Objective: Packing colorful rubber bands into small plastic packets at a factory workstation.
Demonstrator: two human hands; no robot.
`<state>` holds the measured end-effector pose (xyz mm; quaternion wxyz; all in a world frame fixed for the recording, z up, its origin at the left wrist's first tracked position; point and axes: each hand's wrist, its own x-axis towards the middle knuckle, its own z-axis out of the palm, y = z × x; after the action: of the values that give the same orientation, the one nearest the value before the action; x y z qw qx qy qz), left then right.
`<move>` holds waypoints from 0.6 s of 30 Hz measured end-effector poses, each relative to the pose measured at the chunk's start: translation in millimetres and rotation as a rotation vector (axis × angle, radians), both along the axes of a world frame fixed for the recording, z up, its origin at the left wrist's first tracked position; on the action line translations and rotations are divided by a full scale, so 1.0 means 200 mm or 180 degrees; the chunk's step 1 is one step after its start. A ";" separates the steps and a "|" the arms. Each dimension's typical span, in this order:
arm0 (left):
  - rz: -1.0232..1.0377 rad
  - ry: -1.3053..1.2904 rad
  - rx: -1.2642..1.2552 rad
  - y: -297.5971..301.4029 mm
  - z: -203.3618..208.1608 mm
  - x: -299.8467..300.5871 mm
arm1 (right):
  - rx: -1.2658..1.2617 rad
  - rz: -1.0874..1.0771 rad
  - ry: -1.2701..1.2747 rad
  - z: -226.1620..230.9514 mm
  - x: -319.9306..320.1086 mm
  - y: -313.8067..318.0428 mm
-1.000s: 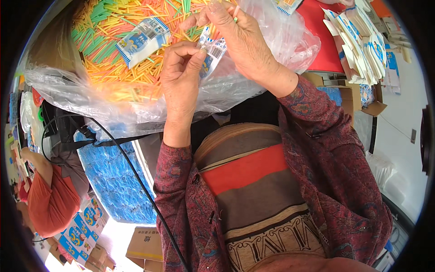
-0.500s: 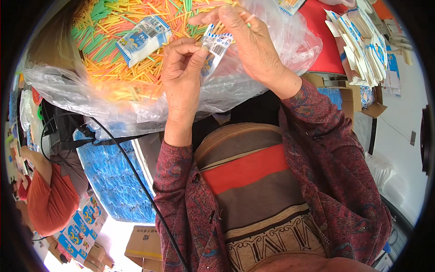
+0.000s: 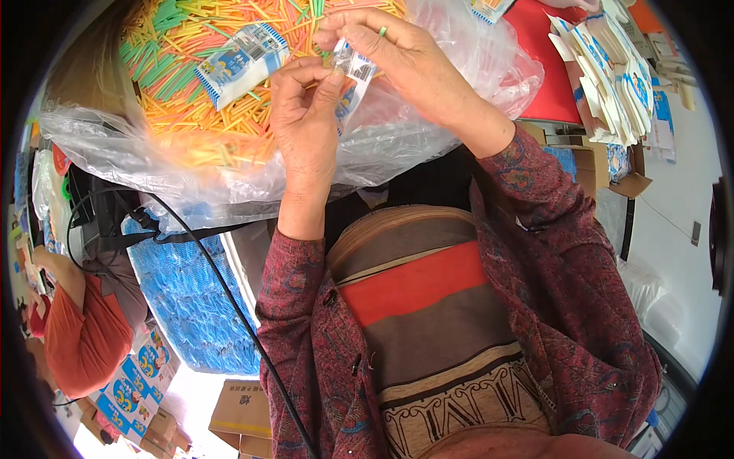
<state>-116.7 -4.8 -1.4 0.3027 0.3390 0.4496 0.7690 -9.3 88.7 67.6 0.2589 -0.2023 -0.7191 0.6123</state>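
My left hand (image 3: 304, 115) pinches the edge of a small white and blue packet (image 3: 353, 99) between thumb and fingers. Over the packet's upper end is my right hand (image 3: 417, 69), its fingers closed, with a green stick tip (image 3: 382, 32) showing between thumb and fingers. The rest of what it grips is hidden. Beneath both hands spreads a heap of thin coloured sticks (image 3: 222, 126), yellow, orange, pink and green, in a clear plastic bag (image 3: 390, 149). A plump white and blue packet (image 3: 243, 65) lies on the heap, left of my hands.
Another packet (image 3: 489, 9) lies at the far edge, beside a red surface (image 3: 535, 69). Flat white and blue packets (image 3: 612, 73) stand stacked at the right. Blue bundles (image 3: 191, 298) fill a container at lower left, crossed by a black cable (image 3: 222, 283). A co-worker's orange sleeve (image 3: 88, 329) shows at left.
My right hand has shifted left and slightly down over the packet's top. Sticks that showed above the packet are now mostly hidden. My left hand has moved slightly up and left with the packet.
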 end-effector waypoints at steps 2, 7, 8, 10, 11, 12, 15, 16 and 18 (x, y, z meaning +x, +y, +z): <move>-0.0052 0.0081 0.0006 0.01 0.01 0.01 | 0.0043 0.0053 0.0080 -0.04 0.00 0.06; -0.0071 -0.0107 0.0059 0.01 0.06 0.00 | 0.0567 0.0153 0.0076 -0.04 0.00 0.11; -0.0084 -0.0078 0.0071 0.01 0.06 0.00 | 0.0791 0.0142 -0.0006 -0.03 0.00 0.11; -0.0085 -0.0021 0.0094 0.00 0.05 -0.02 | 0.0595 0.0040 0.0014 0.01 0.00 0.11; -0.0084 -0.0021 0.0091 0.00 0.05 -0.03 | 0.0399 -0.0066 0.0035 0.03 0.01 0.11; -0.0055 -0.0022 0.0109 0.01 0.04 -0.04 | 0.0203 -0.0171 0.0056 0.05 0.01 0.11; 0.0003 -0.0031 0.0131 0.00 0.07 -0.04 | 0.1566 -0.0167 -0.0469 0.17 0.03 -0.01; 0.0032 -0.0091 0.0070 0.00 0.12 -0.02 | 0.2261 -0.0183 -0.0741 0.18 0.04 -0.03; 0.0100 -0.0210 -0.0056 0.00 0.21 0.02 | 0.1817 -0.0086 -0.0438 0.14 0.03 0.05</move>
<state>-112.9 -4.4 39.9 0.3083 0.3037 0.4513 0.7804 -2.3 99.0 95.7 0.2641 -0.1720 -0.8754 0.3666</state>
